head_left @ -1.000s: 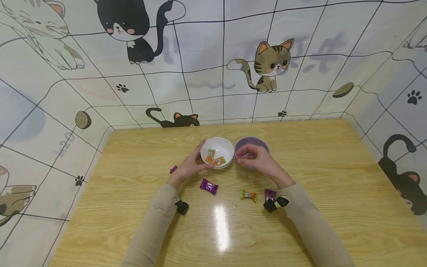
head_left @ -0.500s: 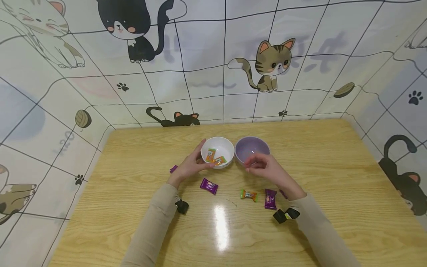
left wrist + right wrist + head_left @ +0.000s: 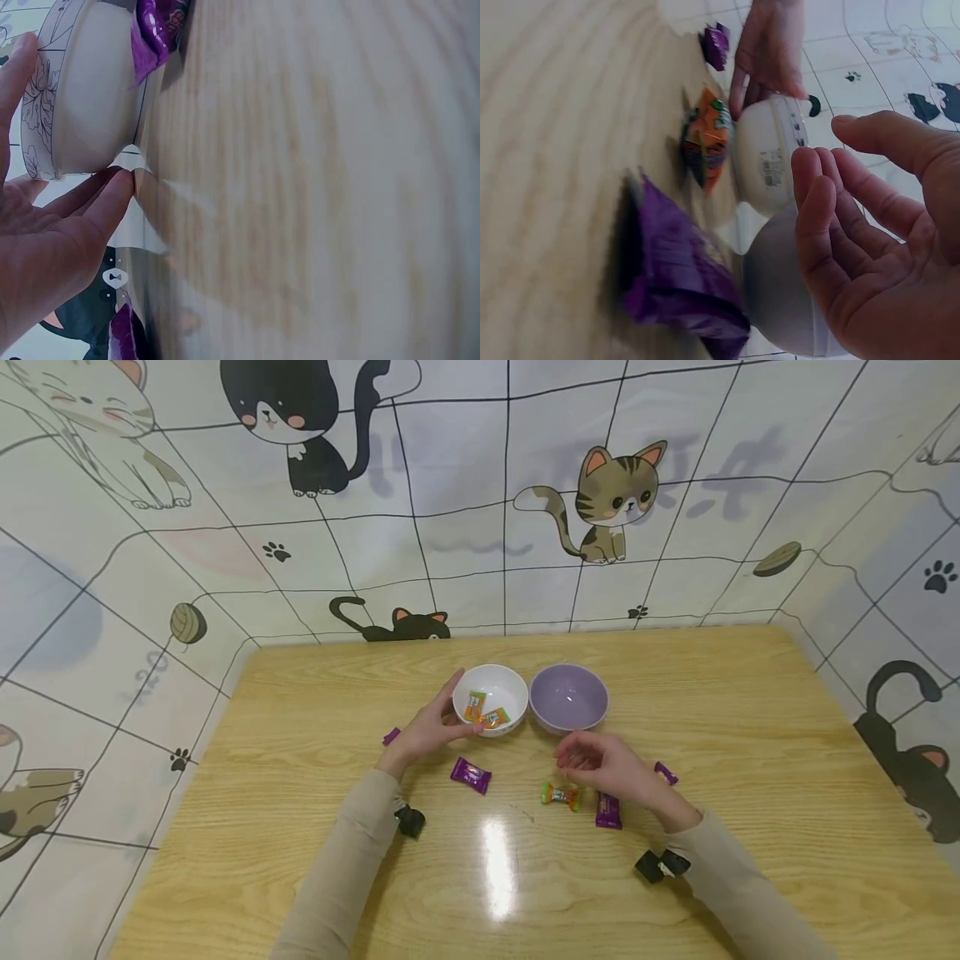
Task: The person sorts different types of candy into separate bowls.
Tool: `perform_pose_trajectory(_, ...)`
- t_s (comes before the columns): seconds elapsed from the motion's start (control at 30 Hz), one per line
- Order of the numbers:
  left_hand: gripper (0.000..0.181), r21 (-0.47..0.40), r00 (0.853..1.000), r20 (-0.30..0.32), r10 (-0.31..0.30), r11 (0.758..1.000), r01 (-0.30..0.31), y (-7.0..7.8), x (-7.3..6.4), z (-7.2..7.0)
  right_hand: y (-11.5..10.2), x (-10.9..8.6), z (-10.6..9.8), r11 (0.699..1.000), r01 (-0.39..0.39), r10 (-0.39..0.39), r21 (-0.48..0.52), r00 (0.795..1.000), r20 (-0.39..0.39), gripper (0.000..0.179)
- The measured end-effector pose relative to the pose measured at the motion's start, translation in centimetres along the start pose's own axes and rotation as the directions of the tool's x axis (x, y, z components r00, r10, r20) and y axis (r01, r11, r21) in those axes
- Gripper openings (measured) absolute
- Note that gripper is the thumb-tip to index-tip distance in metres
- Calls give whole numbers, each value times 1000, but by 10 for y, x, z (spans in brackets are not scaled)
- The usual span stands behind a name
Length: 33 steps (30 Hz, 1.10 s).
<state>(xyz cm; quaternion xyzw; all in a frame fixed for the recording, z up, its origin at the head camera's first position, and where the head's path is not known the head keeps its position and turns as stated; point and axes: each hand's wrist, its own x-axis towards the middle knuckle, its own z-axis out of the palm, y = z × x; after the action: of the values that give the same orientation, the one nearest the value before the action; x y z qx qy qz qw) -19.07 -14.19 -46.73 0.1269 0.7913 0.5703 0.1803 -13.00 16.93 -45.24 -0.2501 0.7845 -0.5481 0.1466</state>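
My left hand (image 3: pixel 429 732) holds the white bowl (image 3: pixel 510 687) from its left side, thumb at the front rim and fingers round the far left. Two orange-and-green wrapped candies (image 3: pixel 494 718) lie inside that bowl. Right beside it stands a purple bowl (image 3: pixel 568 697) with no candy showing in it. My right hand (image 3: pixel 618 768) hovers in front of the purple bowl, fingers loosely bent and nothing between them, as the right wrist view confirms. Just below its fingertips on the table lie an orange-and-green candy (image 3: pixel 561 797) and a purple wrapped candy (image 3: pixel 608 811).
Another purple candy (image 3: pixel 471 775) lies in front of the white bowl. A further one (image 3: pixel 665 772) is right of my right hand, and one more (image 3: pixel 391 737) peeks out by my left wrist. The wooden table (image 3: pixel 300 710) meets a cat-patterned sheet (image 3: pixel 465 560) behind.
My right hand has moved back from over the purple bowl towards me and slightly right, near the candies on the table. The left hand stays on the white bowl.
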Motion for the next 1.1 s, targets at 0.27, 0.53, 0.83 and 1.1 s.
perform_pose_trajectory(0.27, 99, 3, 1000, 16, 7, 1000, -7, -1, 3, -1, 7, -2, 4, 998, -21, 24, -61, 998, 56, 23)
perform_pose_trajectory(0.53, 99, 9, 1000, 11, 4, 1000, -4, 0, 3, 0, 16, -4, 6, 994, -45, 56, -99, 992, 109, 27)
perform_pose_trajectory(0.83, 97, 17, 1000, 4, 11, 1000, -11, 2, 0, 1, 18, -6, 9, 990, -54, 73, -132, 987, 143, 27)
perform_pose_trajectory(1.1, 97, 17, 1000, -6, -4, 1000, 4, 2, 0, 2, 19, -5, 12, 992, -65, 78, -112, 990, 116, 27)
